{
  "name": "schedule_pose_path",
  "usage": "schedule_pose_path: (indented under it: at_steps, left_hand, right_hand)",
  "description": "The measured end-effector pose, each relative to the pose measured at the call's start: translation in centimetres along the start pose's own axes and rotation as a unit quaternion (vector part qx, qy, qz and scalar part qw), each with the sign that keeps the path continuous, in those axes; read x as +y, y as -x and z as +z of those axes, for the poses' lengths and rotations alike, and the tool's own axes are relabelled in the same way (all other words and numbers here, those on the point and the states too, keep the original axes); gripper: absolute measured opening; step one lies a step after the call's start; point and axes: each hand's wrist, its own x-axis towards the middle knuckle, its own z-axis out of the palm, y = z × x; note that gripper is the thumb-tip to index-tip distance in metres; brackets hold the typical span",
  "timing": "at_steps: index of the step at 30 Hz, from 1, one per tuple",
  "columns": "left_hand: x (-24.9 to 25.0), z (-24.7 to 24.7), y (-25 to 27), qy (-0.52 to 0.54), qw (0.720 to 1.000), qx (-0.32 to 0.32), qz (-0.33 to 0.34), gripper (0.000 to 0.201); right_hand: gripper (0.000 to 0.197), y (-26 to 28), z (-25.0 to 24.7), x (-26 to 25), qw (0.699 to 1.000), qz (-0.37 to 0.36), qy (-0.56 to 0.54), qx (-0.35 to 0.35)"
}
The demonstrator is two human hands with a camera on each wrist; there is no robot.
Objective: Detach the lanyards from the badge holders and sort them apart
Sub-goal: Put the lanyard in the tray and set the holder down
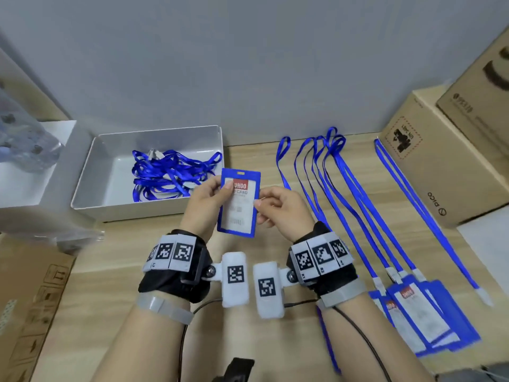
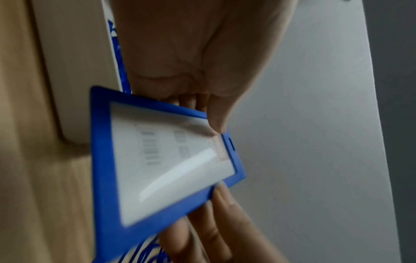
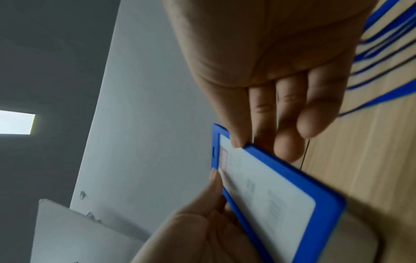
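A blue badge holder with a white card and no lanyard is held upright above the table between both hands. My left hand pinches its left edge, thumb on the front. My right hand pinches its right edge. The same badge holder fills the left wrist view, and in the right wrist view the badge holder shows with my right hand's thumb on its corner. Loose blue lanyards lie tangled in a white tray. Several lanyards still clipped to badge holders lie on the right.
Cardboard boxes stand at the back right, and one more lanyard lies beside them. A flat cardboard box sits at the front left. A white lid with a clear plastic bag is at the far left. The wooden table shows in front.
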Motion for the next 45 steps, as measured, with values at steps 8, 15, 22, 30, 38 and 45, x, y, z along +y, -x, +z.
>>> schedule_pose_path:
  at_steps: [8, 15, 22, 30, 38, 45]
  left_hand:
    - [-4.2, 12.0, 2.4, 0.003, 0.996, -0.039, -0.081, 0.009]
    - [-6.6, 18.8, 3.3, 0.004, 0.994, -0.026, -0.103, 0.011]
    - [-7.1, 21.5, 3.8, 0.0, 0.995, -0.015, -0.102, 0.01]
    - [-7.0, 20.3, 4.3, 0.022, 0.996, 0.014, -0.09, 0.012]
    - [-4.5, 14.6, 5.1, 0.086, 0.994, -0.002, -0.066, 0.018]
    - [-1.6, 5.8, 6.7, 0.11, 0.992, 0.034, 0.041, 0.054]
  right_hand:
    - [0.022, 6.9, -14.3, 7.7, 0.983, 0.061, -0.031, 0.173]
    - [0.036, 13.0, -26.6, 17.6, 0.861, 0.217, 0.112, 0.445]
    - [0.04, 14.6, -29.5, 22.4, 0.827, 0.295, 0.163, 0.45]
    - [0.03, 13.5, -28.9, 21.3, 0.85, 0.268, 0.106, 0.44]
    - [0.019, 8.4, -20.4, 9.3, 0.939, 0.054, -0.102, 0.325]
    - [0.028, 7.9, -9.1, 0.3, 0.979, -0.109, -0.16, 0.06]
